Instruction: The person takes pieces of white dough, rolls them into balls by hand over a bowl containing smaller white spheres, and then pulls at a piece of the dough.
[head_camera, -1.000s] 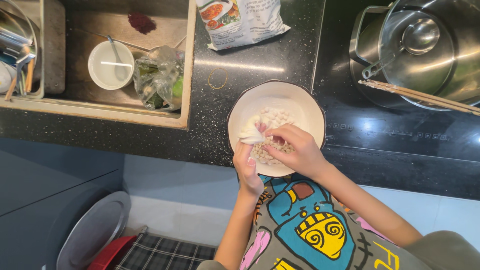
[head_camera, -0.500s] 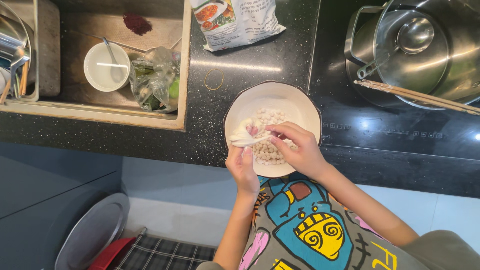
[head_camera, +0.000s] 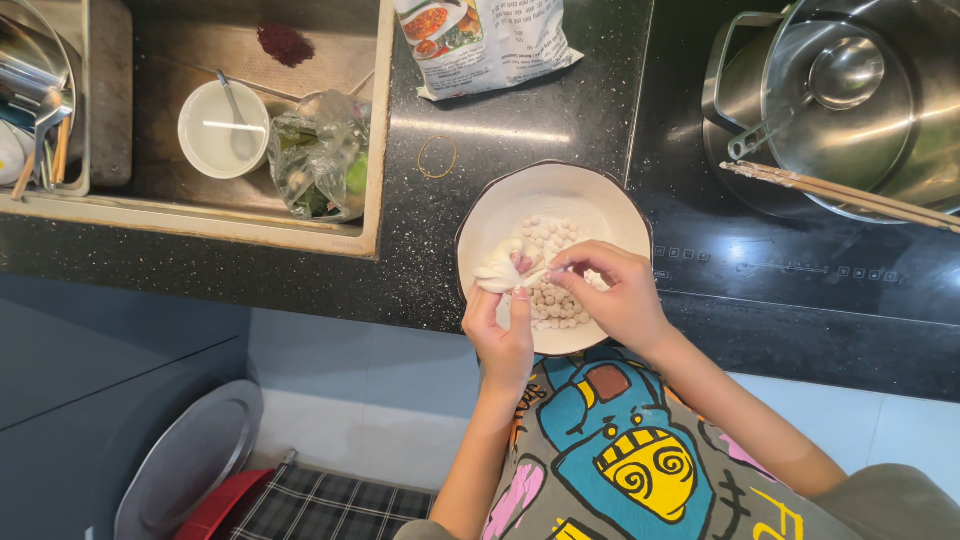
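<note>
While both hands work over the bowl (head_camera: 553, 255) on the table (head_camera: 420, 270), the dough (head_camera: 503, 273) has shifted little since a second ago, so shaping continues. Left hand (head_camera: 503, 335) and right hand (head_camera: 615, 295) each pinch it. Its long axis runs left-right, above small balls (head_camera: 552, 300).

We see a lump of white dough (head_camera: 503, 272) held over a white bowl (head_camera: 600, 205) on the black counter, pinched between our fingertips. Small pale dough balls (head_camera: 552, 300) lie heaped in the bowl's middle, just beneath it.
</note>
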